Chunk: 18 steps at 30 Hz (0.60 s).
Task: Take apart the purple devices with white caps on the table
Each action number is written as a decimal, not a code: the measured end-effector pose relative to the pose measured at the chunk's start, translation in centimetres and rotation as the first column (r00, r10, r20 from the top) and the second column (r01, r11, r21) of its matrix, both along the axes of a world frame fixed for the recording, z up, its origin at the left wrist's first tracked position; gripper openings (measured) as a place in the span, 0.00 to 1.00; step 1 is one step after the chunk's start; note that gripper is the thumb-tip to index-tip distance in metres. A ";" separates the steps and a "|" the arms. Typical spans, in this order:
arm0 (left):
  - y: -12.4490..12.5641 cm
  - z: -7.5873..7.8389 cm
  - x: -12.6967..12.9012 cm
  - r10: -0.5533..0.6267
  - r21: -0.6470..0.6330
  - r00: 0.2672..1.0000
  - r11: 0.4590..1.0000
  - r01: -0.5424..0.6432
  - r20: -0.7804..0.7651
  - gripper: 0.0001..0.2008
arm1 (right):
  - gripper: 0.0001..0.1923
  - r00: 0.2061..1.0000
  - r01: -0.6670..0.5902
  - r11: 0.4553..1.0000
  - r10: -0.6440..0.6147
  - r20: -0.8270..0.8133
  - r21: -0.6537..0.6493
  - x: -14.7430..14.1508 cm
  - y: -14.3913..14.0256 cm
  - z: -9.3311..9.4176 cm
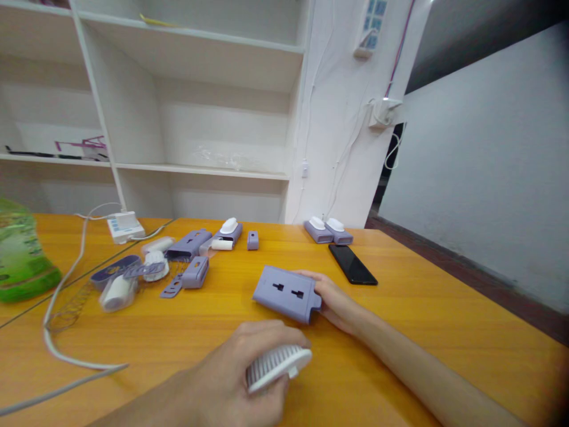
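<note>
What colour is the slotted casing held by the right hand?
Lavender purple plastic casing, seen in the head view.

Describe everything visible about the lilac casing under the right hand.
The lilac casing is a flat, rounded-corner shell, apparently matte plastic, with two small dark slots in its top face and a notch at its near right corner. It lies flat on the orange wooden table, slightly skewed. The right hand grips its right end; nothing else touches it.

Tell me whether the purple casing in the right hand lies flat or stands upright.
Flat: the purple casing lies on the table, slotted face up, right hand gripping its end.
</note>
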<state>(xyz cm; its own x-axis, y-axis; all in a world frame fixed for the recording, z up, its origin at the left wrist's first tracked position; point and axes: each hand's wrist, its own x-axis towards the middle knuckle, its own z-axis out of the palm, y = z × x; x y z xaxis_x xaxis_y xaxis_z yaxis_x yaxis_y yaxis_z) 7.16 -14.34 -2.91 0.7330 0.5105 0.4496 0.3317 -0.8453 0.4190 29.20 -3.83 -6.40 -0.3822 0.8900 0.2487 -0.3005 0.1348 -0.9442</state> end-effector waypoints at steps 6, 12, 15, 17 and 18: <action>-0.2 0.4 0.6 -0.030 0.043 0.999 0.999 0.031 -0.015 0.24 | 0.23 1.000 -0.001 1.000 0.001 -0.003 -0.009 -0.1 -0.1 0.0; 1.3 0.1 0.8 0.204 -0.700 0.949 0.714 0.024 0.240 0.16 | 0.21 1.000 0.000 1.000 0.000 -0.010 -0.027 -0.2 -0.2 0.2; 3.0 0.5 0.6 0.325 -0.806 0.824 0.541 0.240 0.464 0.12 | 0.21 1.000 0.000 0.999 0.000 -0.005 -0.035 -0.2 -0.2 0.2; 4.0 0.8 0.2 0.405 -0.787 0.714 0.517 0.337 0.572 0.10 | 0.21 1.000 0.004 0.999 -0.004 -0.001 -0.044 -0.2 -0.2 0.2; 4.3 1.0 -0.1 0.438 -0.774 0.663 0.517 0.366 0.607 0.09 | 0.21 1.000 0.006 0.999 -0.006 0.000 -0.050 -0.2 -0.3 0.2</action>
